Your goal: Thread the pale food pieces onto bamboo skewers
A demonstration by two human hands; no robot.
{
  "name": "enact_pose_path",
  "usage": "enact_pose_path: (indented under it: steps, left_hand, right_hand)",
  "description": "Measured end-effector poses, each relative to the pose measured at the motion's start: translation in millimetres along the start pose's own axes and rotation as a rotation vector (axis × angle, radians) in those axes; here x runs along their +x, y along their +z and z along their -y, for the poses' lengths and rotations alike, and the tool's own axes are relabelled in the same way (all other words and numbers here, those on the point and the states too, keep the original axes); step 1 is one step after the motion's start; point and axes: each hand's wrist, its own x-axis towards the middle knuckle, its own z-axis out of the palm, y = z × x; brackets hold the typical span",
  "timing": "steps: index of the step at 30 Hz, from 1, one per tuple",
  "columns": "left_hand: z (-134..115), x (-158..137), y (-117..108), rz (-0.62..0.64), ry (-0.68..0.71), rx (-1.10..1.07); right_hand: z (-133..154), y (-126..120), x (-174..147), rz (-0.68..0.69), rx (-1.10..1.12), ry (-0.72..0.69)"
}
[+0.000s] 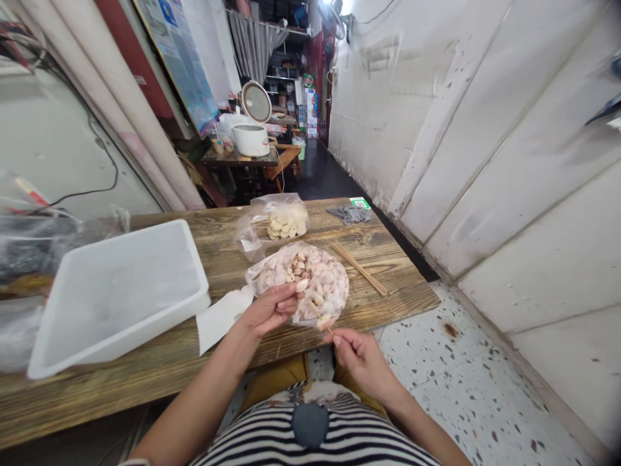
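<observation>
Head view shows both bare hands working close together, the thumb and forefinger of the left hand (275, 307) closed in a pinch on one pale clove (301, 285). Lower and to the right of that pinch, the right hand (356, 356) has thumb and finger closed around the lower end of a thin stick (314, 308), which slants up toward the left fingertips and carries a pale threaded piece (325, 321) just above the right fingers. Right behind the left fingertips, a clear plastic bag (339, 278) spreads open, heaped with more cloves (299, 264); its near edge lies behind the stick, between the two hands. Beyond this bag, farther from the fingers, a second bag (250, 243) holds pale slices (286, 223). Right of the left fingers lies a bundle of sticks (359, 268), with a crumpled grey cloth-like thing (356, 213) and a green-and-white card (359, 202) farther off. Just left of the left hand, white paper (220, 320) lies on the wooden table (407, 288); past it a large white tray (121, 285) takes up the space on that side, with plastic bags (19, 330) farther out. Well beyond the fingers, a white cooker (251, 141) stands lid up, and a pale wall (543, 259) closes off the right.
</observation>
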Motion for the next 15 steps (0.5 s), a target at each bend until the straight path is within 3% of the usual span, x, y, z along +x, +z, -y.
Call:
enact_pose_path:
  steps: [15]
  left_hand:
    - [-2.9, -0.6, 5.6, 0.028, 0.015, 0.105]
  right_hand:
    - [0.4, -3.4, -2.1, 0.013, -0.034, 0.003]
